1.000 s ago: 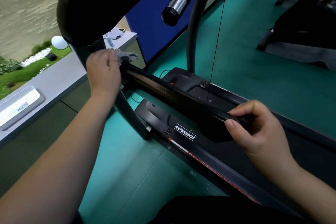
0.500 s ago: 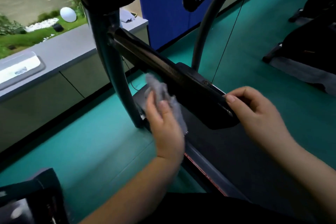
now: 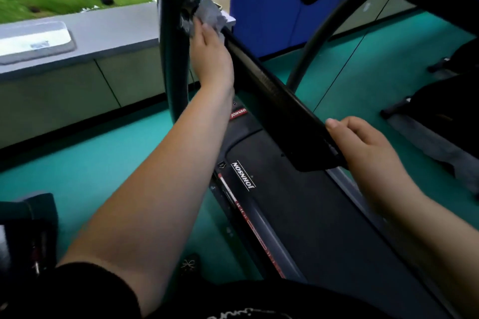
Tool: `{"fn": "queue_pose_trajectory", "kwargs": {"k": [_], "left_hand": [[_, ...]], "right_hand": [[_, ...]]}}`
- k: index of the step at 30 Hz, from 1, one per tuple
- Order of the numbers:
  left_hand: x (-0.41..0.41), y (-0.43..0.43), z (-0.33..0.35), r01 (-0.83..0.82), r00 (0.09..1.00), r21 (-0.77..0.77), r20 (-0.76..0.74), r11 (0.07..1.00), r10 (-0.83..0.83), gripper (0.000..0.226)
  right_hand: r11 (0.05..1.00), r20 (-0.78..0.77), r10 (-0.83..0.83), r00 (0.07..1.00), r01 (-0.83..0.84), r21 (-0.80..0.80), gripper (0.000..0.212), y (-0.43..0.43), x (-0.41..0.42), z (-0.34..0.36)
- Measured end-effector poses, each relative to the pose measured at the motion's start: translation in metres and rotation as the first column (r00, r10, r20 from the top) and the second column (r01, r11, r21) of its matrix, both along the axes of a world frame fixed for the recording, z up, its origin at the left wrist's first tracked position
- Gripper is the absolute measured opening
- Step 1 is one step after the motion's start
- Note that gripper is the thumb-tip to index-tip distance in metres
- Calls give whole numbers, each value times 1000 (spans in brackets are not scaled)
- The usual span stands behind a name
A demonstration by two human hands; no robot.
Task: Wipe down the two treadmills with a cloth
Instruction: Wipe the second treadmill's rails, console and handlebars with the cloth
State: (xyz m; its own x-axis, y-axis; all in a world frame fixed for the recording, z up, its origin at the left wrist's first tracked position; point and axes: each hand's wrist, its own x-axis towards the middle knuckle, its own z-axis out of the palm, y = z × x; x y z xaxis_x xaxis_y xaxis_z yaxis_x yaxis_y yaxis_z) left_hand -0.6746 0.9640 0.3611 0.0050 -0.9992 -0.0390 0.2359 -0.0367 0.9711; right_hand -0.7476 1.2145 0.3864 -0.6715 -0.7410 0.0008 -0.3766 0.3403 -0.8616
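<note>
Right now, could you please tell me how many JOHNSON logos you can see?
2. A red badge sits beside the left forearm, and a white logo lies on the black motor cover nearer the camera. The arm may hide others.

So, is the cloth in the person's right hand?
No, the left hand presses the grey cloth against the top of the handrail, while the right hand grips its lower end.
</note>
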Motion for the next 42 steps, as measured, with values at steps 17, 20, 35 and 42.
{"fn": "queue_pose_trajectory", "kwargs": {"k": [17,20,35,42], "left_hand": [[-6,229,-38,116,993,-149,29,982,-113,50],[-8,186,-38,91,996,-84,-3,992,-91,51],[-2,-15,-16,-20,990,-32,139,999,24,45],[2,-73,-7,-71,983,38,174,997,63,47]], "right_hand": [[996,17,52,999,-50,-70,38,-2,-9,-7],[997,16,38,999,-37,-68,34,-3,-8,-7],[993,109,21,994,-8,-115,32,-5,-6,-7],[994,138,-17,990,32,-104,30,-3,-3,-6]]}}
